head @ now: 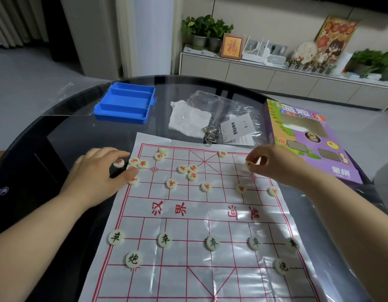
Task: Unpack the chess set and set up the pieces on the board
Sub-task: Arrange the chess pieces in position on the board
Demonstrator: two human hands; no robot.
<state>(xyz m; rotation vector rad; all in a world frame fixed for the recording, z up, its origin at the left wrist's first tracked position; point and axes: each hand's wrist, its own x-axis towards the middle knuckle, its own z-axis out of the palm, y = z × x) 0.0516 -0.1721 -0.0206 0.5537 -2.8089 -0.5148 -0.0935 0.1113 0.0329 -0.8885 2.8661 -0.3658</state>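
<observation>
I'm pinching a red piece (249,164) in my right grip (273,165) just short of the board's (188,227) far right corner, while my left grip (97,171) is curling over loose pieces (143,164) far left, its hold unclear.

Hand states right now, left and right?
Left hand: on red pieces at the board edge; grip cannot be told.
Right hand: pinches one red-lettered piece.

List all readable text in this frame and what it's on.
"汉界", "楚河": board, river band.
"卒": five black soldier pieces.
"炮": two black cannon pieces.
"使用说明书": leaflet.
"福": framed picture.
Too blurred to read: red pieces, purple box lettering.
</observation>
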